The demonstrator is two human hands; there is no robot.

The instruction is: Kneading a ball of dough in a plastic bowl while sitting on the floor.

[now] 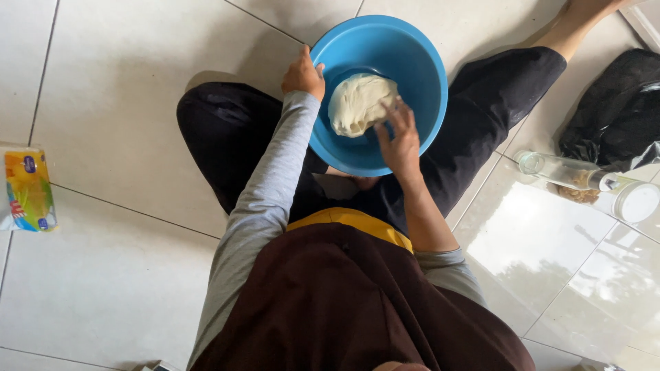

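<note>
The blue bowl (412,62) sits on the tiled floor between the person's legs. The dough (357,103) inside is already one smooth lump, its long axis lying diagonally. The left hand (304,74) grips the rim; the right hand (399,137), fingers spread, presses the dough.

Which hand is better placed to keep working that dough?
Probably the right hand: it rests on the dough inside the blue bowl, while the left hand grips the rim.

Home floor: pale tiles (124,103), dough bowl (419,69).
</note>
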